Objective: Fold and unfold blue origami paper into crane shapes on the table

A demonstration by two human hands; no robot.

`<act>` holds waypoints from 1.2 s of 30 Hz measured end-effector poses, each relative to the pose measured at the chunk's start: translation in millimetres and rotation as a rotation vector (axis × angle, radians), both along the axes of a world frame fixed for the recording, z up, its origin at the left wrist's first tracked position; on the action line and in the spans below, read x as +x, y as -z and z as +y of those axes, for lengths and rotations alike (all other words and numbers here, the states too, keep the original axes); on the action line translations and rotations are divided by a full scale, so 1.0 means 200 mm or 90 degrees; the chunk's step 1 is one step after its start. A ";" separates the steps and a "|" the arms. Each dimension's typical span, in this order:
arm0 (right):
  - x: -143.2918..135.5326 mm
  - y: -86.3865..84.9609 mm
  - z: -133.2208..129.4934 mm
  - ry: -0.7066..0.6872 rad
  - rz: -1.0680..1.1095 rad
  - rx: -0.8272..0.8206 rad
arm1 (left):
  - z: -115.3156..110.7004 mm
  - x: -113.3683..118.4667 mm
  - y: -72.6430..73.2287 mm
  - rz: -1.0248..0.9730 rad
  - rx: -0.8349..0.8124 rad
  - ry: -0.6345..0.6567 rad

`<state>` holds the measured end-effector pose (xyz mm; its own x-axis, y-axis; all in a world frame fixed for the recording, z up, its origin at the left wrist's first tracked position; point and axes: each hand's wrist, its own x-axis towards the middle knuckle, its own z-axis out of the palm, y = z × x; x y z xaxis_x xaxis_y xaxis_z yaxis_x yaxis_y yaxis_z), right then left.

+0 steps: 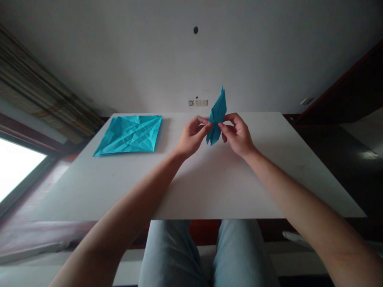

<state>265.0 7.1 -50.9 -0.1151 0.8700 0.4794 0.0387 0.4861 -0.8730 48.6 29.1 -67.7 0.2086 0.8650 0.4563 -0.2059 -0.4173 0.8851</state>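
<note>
A folded blue paper piece [219,109] is held up over the table, long and narrow, with its pointed end up and split points at the bottom. My left hand [194,135] pinches its left edge near the middle between thumb and fingers. On the opposite edge, my right hand [237,133] pinches it with thumb and index finger. A creased blue paper sheet [130,135] lies on the white table [221,191] to the left of my hands.
Behind the table stands a grey wall with sockets [198,103]. A curtain [38,79] and a bright window are on the left. My legs are under the table's front edge.
</note>
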 end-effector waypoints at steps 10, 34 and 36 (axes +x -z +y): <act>0.01 -0.02 0.01 0.018 -0.001 -0.032 | -0.02 0.00 -0.03 0.012 0.015 0.045; 0.02 -0.01 -0.02 0.028 -0.097 0.087 | -0.05 -0.03 -0.02 0.109 0.110 -0.085; 0.03 -0.02 -0.03 0.033 -0.130 0.103 | -0.05 -0.03 -0.02 0.126 0.117 -0.106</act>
